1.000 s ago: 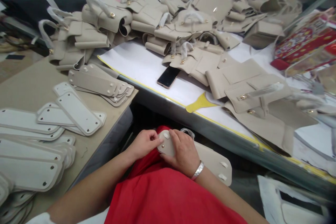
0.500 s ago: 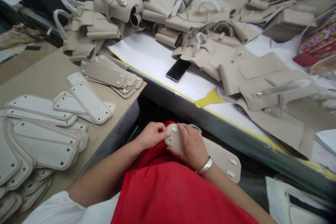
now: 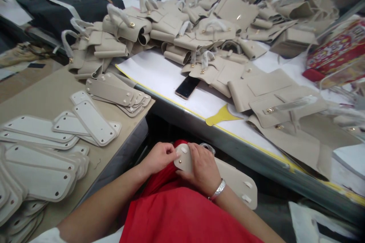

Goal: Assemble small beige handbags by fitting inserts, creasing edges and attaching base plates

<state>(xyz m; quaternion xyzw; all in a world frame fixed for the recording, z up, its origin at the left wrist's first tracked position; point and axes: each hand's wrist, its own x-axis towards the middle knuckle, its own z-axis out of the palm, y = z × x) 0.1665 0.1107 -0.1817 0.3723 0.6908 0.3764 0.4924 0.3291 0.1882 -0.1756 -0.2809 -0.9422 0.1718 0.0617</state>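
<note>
A long beige bag base panel (image 3: 238, 180) with rounded corners lies across my lap, over the red apron (image 3: 182, 218). It bears small brass-coloured studs and little white tabs at its ends. My right hand (image 3: 203, 167) is wrapped over the panel near its left end, thumb on the near side. Pinched fingers of my left hand (image 3: 162, 159) touch the panel's left end, just beside a white tab (image 3: 184, 150) and a stud. Whatever sits between those fingertips is too small to make out. Behind my right hand, a clear plastic-wrapped loop (image 3: 207, 147) partly shows.
White-faced panels with holes (image 3: 40, 171) lie stacked on the brown table at left, beside beige panels (image 3: 110, 89). Beige handbags (image 3: 216, 32) heap over the white-topped table (image 3: 148, 72) ahead. A phone (image 3: 186, 87) and a yellow piece (image 3: 222, 115) lie near its edge.
The view has tilted up, showing more of the far table, and the scene sits slightly left. Both hands keep nearly the same hold at the panel's left end.
</note>
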